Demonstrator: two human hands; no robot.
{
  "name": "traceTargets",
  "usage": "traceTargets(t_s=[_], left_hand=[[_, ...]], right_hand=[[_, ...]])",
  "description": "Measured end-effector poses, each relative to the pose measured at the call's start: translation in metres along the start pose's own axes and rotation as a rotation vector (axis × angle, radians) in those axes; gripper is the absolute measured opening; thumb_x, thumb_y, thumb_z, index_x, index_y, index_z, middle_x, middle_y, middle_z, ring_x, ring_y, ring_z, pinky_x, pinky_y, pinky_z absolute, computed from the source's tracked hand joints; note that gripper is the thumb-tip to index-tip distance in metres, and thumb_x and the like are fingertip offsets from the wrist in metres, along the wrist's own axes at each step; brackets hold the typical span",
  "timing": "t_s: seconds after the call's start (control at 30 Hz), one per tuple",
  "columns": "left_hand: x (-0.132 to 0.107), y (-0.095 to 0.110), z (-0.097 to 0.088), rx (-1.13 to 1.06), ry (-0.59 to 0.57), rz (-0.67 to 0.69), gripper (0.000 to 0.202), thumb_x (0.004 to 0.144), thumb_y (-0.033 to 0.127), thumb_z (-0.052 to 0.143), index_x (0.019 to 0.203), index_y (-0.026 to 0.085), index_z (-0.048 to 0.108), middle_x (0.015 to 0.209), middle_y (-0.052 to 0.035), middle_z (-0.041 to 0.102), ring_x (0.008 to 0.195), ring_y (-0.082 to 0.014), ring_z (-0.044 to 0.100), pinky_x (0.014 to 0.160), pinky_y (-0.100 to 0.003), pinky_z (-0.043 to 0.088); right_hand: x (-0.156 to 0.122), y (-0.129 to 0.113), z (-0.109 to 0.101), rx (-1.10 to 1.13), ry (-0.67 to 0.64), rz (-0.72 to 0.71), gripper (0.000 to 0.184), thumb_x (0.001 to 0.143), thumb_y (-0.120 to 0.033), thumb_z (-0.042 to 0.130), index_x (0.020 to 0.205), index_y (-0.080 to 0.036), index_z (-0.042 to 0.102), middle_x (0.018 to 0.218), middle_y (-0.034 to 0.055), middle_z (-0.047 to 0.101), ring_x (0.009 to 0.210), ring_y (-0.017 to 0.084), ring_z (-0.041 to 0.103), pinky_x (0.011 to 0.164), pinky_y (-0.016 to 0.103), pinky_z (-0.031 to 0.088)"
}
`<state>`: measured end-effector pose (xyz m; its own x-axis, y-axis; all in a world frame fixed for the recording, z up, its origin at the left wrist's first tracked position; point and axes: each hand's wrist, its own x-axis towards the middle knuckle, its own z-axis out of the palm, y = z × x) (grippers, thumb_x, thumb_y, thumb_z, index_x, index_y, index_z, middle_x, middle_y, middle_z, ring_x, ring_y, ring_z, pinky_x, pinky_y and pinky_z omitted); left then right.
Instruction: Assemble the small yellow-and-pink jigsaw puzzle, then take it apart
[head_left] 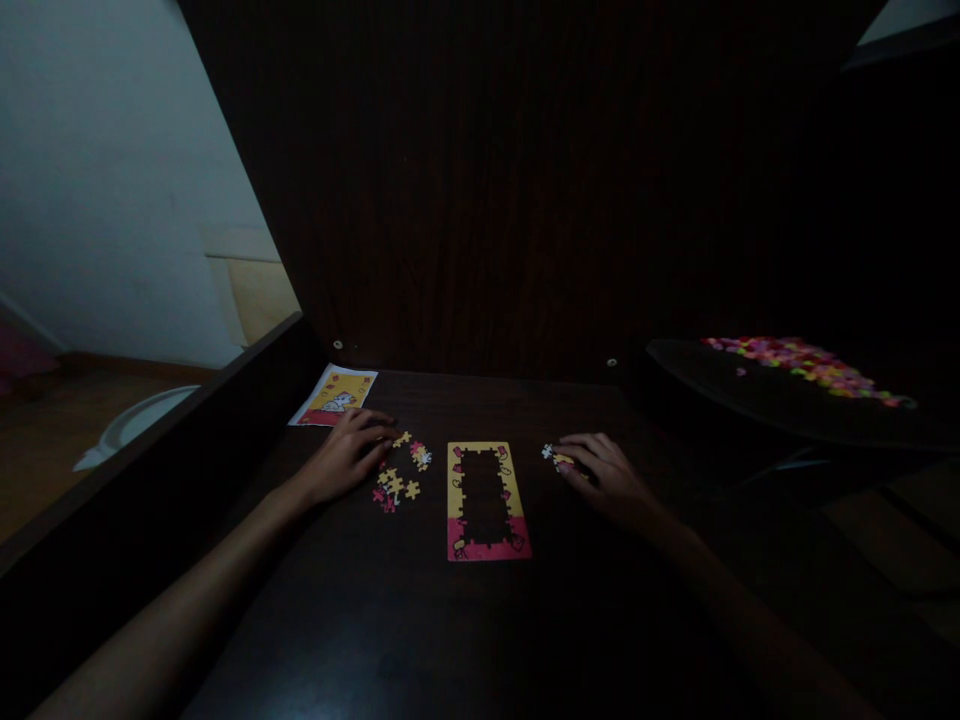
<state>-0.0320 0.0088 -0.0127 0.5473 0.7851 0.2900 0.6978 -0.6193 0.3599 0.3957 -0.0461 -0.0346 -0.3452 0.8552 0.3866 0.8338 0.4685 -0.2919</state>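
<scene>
An assembled puzzle border (457,490), yellow above and pink below with a hollow middle, lies flat on the dark table. To its left is a loose scatter of yellow, pink and white puzzle pieces (393,480). My left hand (346,458) rests beside that scatter, fingers stretched out and touching its edge. On the other side, my right hand (609,478) lies with fingers spread partly over a smaller group of puzzle pieces (547,452), hiding some of them. A picture sheet (352,384) with a white animal on yellow and pink lies behind my left hand, which overlaps its lower corner.
A tall dark wooden panel (480,200) rises behind the table (360,600). A raised board (247,360) runs along the left edge. At the right, a dark surface (720,390) bears a heap of small colourful bits (810,362). A white rounded object (142,420) is beyond the left board.
</scene>
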Motion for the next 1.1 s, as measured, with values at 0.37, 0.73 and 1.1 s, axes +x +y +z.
traceTargets(t_s=[0.37, 0.73, 1.1], left_hand=[[0.006, 0.001, 0.005, -0.034, 0.057, -0.003, 0.033, 0.098, 0.042, 0.044, 0.099, 0.02, 0.068, 0.117, -0.0086, 0.063, 0.115, -0.0271, 0.051, 0.103, -0.049, 0.041], [0.011, 0.014, 0.003, -0.045, 0.086, 0.022, 0.034, 0.1, 0.04, 0.041, 0.112, 0.021, 0.067, 0.119, -0.0087, 0.062, 0.116, -0.0267, 0.051, 0.103, -0.05, 0.04], [0.013, 0.034, 0.011, -0.01, 0.016, 0.014, 0.025, 0.094, 0.037, 0.053, 0.098, 0.022, 0.073, 0.118, -0.0088, 0.063, 0.112, -0.028, 0.05, 0.097, -0.049, 0.045]], right_hand=[[0.0, 0.003, 0.002, -0.003, -0.016, -0.004, 0.031, 0.096, -0.037, 0.049, 0.116, -0.024, 0.068, 0.118, 0.0104, 0.066, 0.108, 0.027, 0.059, 0.092, 0.046, 0.048], [0.001, 0.002, 0.002, 0.008, 0.004, -0.014, 0.03, 0.096, -0.036, 0.05, 0.117, -0.025, 0.068, 0.118, 0.0101, 0.066, 0.106, 0.027, 0.059, 0.092, 0.047, 0.048], [0.001, 0.001, 0.001, 0.005, -0.02, 0.001, 0.029, 0.096, -0.034, 0.051, 0.116, -0.025, 0.068, 0.119, 0.0097, 0.066, 0.107, 0.027, 0.059, 0.092, 0.048, 0.048]])
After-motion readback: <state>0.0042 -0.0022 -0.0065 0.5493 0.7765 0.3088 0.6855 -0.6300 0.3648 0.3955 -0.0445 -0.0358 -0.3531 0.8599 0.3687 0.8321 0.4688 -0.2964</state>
